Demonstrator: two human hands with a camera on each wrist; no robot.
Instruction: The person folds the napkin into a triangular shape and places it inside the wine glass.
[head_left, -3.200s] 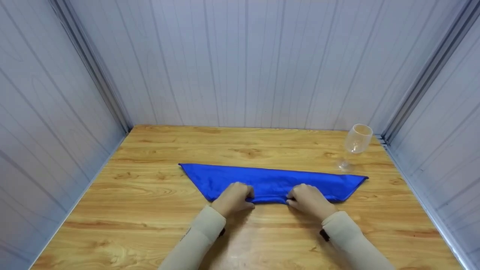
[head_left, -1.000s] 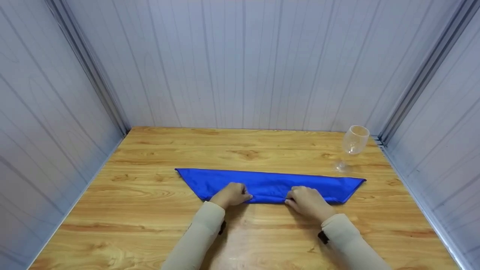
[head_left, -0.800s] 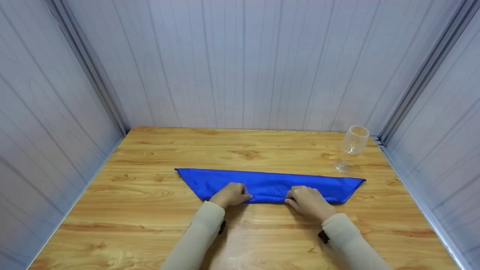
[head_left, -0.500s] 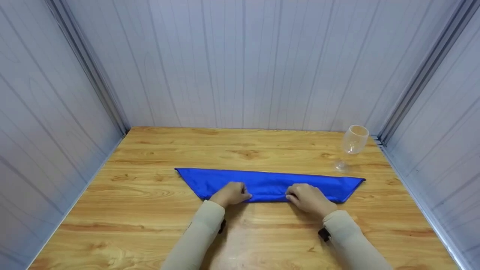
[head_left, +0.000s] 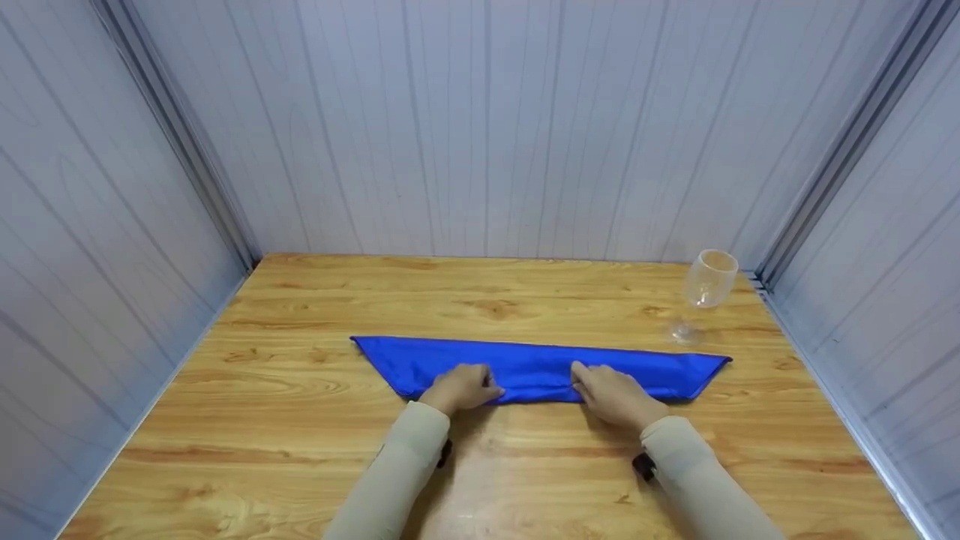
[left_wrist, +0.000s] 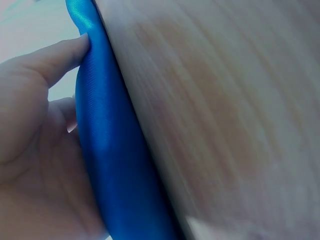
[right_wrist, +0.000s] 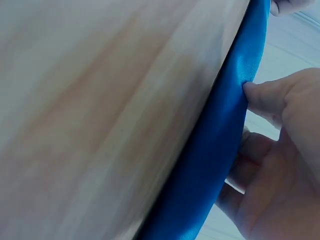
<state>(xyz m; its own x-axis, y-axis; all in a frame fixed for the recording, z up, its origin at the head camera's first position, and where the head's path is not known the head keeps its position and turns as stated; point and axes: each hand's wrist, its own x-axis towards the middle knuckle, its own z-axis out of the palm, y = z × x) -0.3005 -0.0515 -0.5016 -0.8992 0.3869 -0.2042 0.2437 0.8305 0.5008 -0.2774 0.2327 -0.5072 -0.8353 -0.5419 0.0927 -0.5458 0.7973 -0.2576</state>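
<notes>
A blue satin cloth napkin (head_left: 525, 360) lies across the table as a long band, its near edge turned over and both ends pointed. My left hand (head_left: 459, 388) holds that near edge left of the middle; in the left wrist view its thumb (left_wrist: 67, 52) presses the rolled napkin (left_wrist: 107, 130). Right of the middle, my right hand (head_left: 616, 394) pinches the same edge. The right wrist view has this thumb (right_wrist: 265, 95) on the fold, with the other fingers partly hidden behind the napkin (right_wrist: 215, 135).
A clear stemmed wine glass (head_left: 709, 281) stands upright at the back right, just beyond the napkin's right end. The wood-grain table (head_left: 285, 450) is bounded by pale panel walls (head_left: 487, 127) at the back and on both sides.
The napkin's near edge has been turned in slightly and lies flatter. Over the last half second my right fingers have shifted a little at the fold, while my left hand has stayed put.
</notes>
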